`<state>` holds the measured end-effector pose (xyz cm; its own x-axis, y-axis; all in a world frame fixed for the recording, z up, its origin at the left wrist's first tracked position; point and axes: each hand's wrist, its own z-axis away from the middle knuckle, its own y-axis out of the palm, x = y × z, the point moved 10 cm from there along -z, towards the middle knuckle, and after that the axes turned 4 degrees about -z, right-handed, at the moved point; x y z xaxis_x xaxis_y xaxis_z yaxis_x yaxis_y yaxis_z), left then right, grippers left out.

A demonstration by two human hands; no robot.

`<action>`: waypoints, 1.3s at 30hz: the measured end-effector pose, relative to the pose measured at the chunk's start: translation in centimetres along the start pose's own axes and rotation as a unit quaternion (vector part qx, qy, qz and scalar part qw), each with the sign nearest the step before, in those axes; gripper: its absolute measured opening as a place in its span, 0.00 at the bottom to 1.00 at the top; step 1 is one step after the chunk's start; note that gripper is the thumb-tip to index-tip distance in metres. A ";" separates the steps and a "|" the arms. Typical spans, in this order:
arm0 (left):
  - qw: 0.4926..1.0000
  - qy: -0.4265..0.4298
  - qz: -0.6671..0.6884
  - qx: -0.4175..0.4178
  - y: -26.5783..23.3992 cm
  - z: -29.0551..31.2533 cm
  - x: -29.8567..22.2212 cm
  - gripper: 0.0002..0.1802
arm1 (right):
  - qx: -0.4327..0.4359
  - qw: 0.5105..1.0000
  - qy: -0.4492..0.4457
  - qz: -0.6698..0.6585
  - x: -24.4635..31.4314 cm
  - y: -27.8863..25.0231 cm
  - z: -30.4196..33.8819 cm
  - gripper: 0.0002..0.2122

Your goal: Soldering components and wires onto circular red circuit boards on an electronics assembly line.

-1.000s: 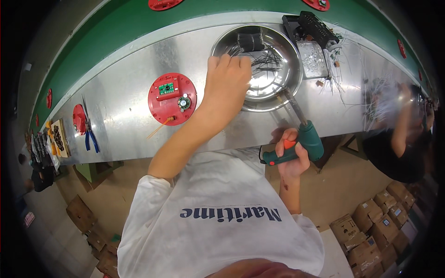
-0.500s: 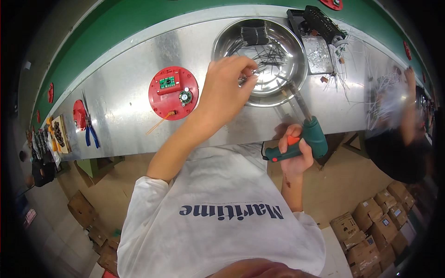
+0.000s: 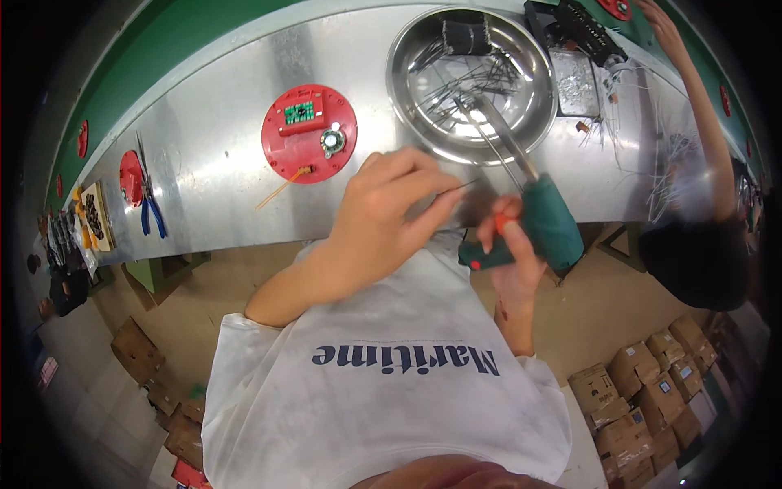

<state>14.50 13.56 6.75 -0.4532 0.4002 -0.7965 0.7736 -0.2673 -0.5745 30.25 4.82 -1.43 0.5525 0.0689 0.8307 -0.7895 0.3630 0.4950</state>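
My left hand (image 3: 384, 213) is over the table's front edge, thumb and fingertips pinched on a thin dark strand (image 3: 466, 184) that sticks out to the right. In my right hand (image 3: 516, 251) is a green soldering gun (image 3: 552, 218) with an orange trigger, its long metal tip pointing up and left over a shiny steel bowl (image 3: 407, 107). Several loose thin dark strands (image 3: 468, 77) and a tied dark bundle (image 3: 466, 37) lie in the bowl. Left of it rests a round red housing (image 3: 285, 160) with a green circuit board, a round component and orange wires.
Blue-handled pliers (image 3: 153, 213) lie beside a smaller red part (image 3: 130, 178) at the left. Right of the bowl are a clear tray (image 3: 574, 83), a black rack (image 3: 582, 31) and tangled white wires (image 3: 664, 167). Another person's arm (image 3: 707, 134) reaches across the far right. Cardboard boxes (image 3: 643, 399) stand below.
My left hand has drawn back from the bowl toward me, with the thin strand now showing in its fingertips. The soldering gun stays in my right hand; the other person's arm reaches farther forward.
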 end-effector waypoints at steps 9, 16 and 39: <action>0.999 -0.036 0.020 -0.031 -2.5 4.7 2.4 0.07 | 0.062 0.995 -0.010 0.074 -2.1 6.9 -1.8 0.21; 0.993 -0.044 0.052 -0.096 -4.7 7.3 4.4 0.07 | 0.040 0.994 -0.002 0.106 -3.3 9.0 -1.4 0.23; 0.973 -0.171 0.127 -0.091 -7.7 10.0 10.1 0.05 | 0.154 0.971 0.125 0.136 -7.9 12.9 -1.2 0.21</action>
<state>-0.47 10.91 1.30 -0.3337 0.0186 -0.9425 0.9316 -0.1465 -0.3327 16.08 10.08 -1.90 0.3290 0.3603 0.8729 -0.9368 0.0076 0.3499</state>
